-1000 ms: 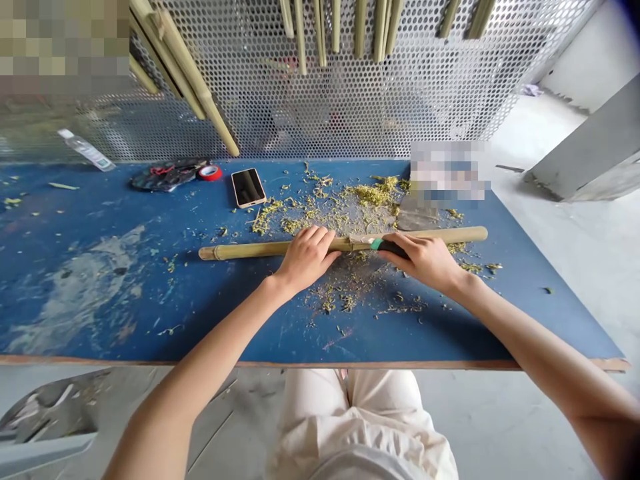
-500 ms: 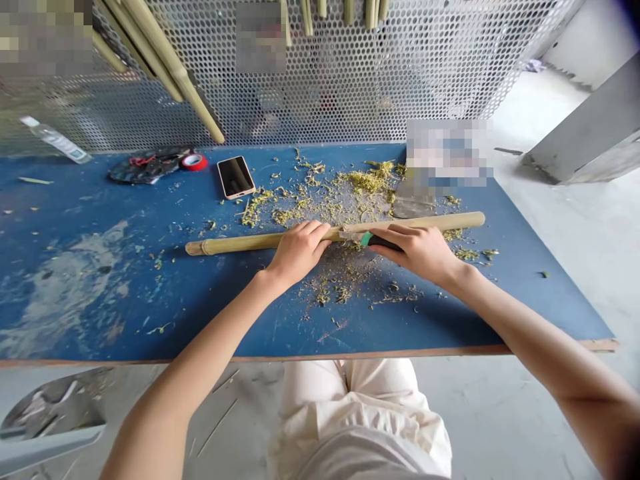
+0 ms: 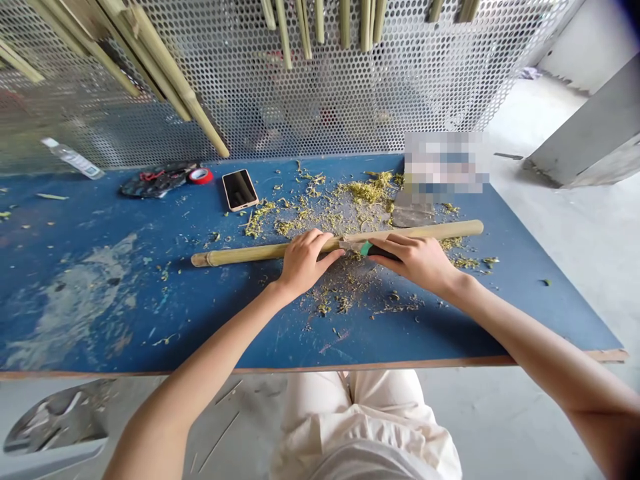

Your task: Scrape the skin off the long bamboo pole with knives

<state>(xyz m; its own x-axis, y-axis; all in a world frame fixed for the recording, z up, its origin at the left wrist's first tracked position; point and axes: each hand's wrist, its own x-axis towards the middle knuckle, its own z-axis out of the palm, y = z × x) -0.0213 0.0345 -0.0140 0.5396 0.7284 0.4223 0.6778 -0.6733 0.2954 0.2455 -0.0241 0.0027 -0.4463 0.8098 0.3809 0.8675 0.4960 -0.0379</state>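
A long bamboo pole (image 3: 240, 254) lies crosswise on the blue table (image 3: 100, 280). My left hand (image 3: 303, 261) is closed over the pole near its middle and presses it down. My right hand (image 3: 417, 259) is closed on a knife with a green and black handle (image 3: 373, 249), just right of the left hand. The knife's blade lies against the pole between the two hands. Greenish shavings (image 3: 345, 293) are scattered under and behind the pole.
A phone (image 3: 240, 189), a red tape roll (image 3: 201, 175) and a dark bundle (image 3: 153, 183) lie at the back of the table. A plastic bottle (image 3: 73, 159) rests far left. A flat metal blade (image 3: 413, 213) lies behind the pole. Bamboo sticks (image 3: 165, 73) lean on the perforated screen.
Both hands keep their hold on the pole and the knife. The knife blade has shifted slightly left along the pole. The camera view has moved a little.
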